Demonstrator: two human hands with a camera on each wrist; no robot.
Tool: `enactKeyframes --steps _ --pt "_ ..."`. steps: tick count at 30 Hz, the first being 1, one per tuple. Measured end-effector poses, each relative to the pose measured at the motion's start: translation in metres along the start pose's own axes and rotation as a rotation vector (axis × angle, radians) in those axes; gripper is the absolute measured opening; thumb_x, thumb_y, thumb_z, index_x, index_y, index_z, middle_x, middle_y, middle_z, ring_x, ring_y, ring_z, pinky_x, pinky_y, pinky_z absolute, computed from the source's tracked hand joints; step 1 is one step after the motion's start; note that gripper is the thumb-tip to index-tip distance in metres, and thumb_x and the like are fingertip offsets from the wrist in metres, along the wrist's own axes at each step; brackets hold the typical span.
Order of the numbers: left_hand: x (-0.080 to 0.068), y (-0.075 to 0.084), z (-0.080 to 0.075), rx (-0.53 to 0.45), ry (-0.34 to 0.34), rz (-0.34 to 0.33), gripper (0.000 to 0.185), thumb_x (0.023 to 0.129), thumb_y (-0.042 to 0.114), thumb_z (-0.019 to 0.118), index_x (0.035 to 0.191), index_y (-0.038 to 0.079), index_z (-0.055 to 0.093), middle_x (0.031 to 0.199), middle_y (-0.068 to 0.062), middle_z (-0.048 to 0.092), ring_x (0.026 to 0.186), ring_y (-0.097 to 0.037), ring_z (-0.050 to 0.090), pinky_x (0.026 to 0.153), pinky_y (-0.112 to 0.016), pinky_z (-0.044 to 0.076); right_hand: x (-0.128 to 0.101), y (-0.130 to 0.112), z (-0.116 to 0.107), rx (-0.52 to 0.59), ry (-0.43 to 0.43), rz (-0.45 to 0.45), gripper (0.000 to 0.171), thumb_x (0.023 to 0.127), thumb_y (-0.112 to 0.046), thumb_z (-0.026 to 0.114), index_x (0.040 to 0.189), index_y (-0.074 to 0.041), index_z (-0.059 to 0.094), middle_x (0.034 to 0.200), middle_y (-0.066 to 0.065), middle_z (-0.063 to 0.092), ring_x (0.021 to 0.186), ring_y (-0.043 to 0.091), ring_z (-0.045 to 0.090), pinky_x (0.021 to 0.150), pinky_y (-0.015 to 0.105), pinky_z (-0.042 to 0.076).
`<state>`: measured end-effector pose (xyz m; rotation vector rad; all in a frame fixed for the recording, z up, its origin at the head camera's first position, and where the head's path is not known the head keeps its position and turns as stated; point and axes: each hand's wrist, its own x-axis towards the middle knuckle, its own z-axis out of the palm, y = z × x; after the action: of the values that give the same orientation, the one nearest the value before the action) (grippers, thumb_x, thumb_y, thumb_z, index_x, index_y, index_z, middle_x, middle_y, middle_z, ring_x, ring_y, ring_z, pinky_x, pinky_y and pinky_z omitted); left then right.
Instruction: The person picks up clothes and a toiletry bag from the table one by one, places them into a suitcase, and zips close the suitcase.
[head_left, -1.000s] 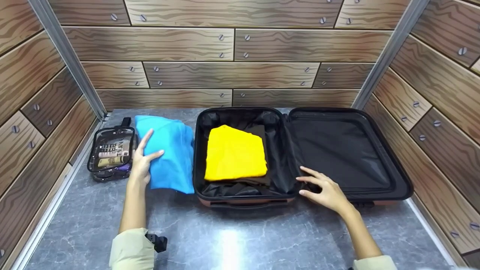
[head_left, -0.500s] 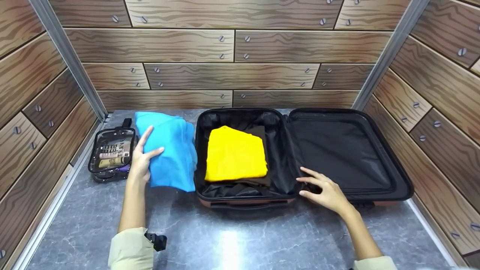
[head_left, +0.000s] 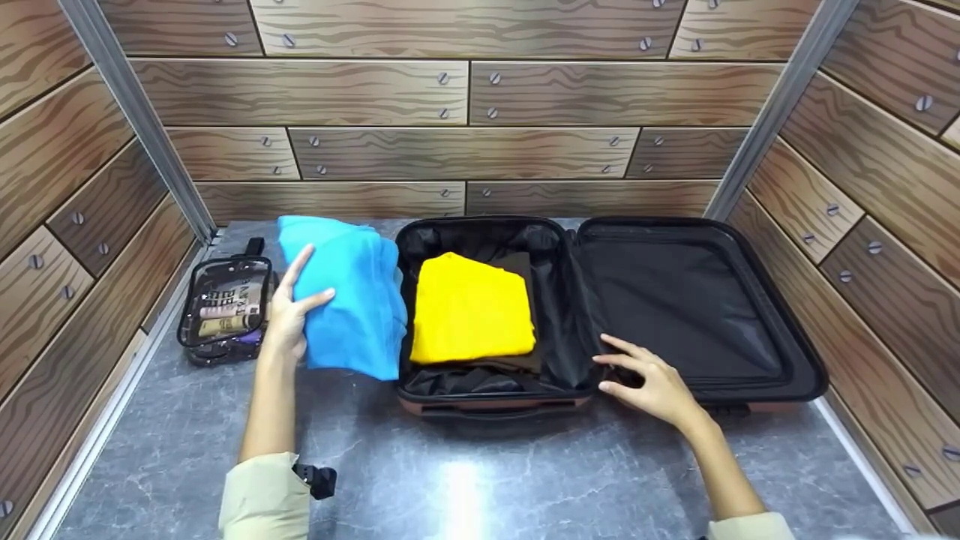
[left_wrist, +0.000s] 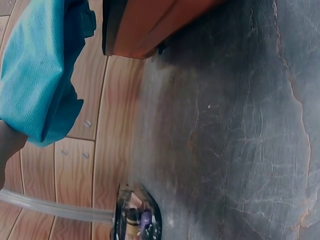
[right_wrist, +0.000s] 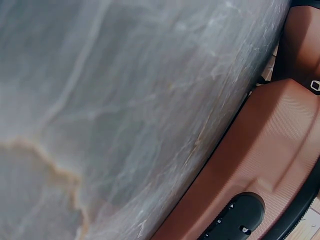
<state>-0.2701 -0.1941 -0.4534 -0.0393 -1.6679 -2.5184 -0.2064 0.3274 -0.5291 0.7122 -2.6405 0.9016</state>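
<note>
"Nearest, what showed?"
"The right hand [head_left: 657, 381], fingers loosely bent and spread, by the near edge of an open, copper-coloured, black-lined suitcase [head_left: 495, 394], where its halves met; I couldn't tell if it touched."
"And the left hand [head_left: 286, 322]?"
"It gripped a folded, bright blue cloth [head_left: 351, 304] by its left edge, thumb and one finger on top, others hidden. The cloth was raised off the grey marbled table [head_left: 405, 480], beside the suitcase's left rim."
"Farther?"
"Folded yellow fabric [head_left: 472, 307] lay inside the suitcase's left half."
</note>
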Motion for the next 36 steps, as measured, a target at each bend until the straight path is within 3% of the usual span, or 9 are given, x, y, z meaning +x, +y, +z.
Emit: enactKeyframes --steps 11,16,36 --pt "0.0 0.0 0.013 0.003 -0.047 0.02 0.073 0.079 -0.013 0.059 0.141 0.021 0.039 0.143 -0.01 0.023 0.12 -0.027 0.034 0.099 -0.034 0.032 0.0 0.001 0.0 -0.012 0.005 -0.017 0.039 0.078 -0.032 0.073 0.115 -0.024 0.066 0.137 -0.007 0.043 0.121 0.026 0.042 0.089 0.054 0.037" --pt "0.001 -0.004 0.018 -0.018 -0.05 0.037 0.073 0.078 -0.015 0.059 0.14 0.019 0.04 0.142 -0.008 0.028 0.117 -0.027 0.038 0.096 -0.035 0.036 -0.001 0.002 0.0 -0.012 0.005 -0.021 0.039 0.078 -0.032 0.073 0.116 -0.025 0.066 0.137 -0.007 0.043 0.122 0.026 0.042 0.089 0.055 0.037" --pt "0.001 -0.014 0.04 -0.006 -0.115 0.032 0.072 0.078 -0.012 0.061 0.14 0.017 0.04 0.143 -0.008 0.028 0.119 -0.025 0.035 0.099 -0.035 0.03 0.0 0.001 0.001 -0.006 0.007 -0.009 0.039 0.078 -0.033 0.073 0.116 -0.027 0.066 0.137 -0.007 0.044 0.122 0.027 0.042 0.093 0.056 0.034"
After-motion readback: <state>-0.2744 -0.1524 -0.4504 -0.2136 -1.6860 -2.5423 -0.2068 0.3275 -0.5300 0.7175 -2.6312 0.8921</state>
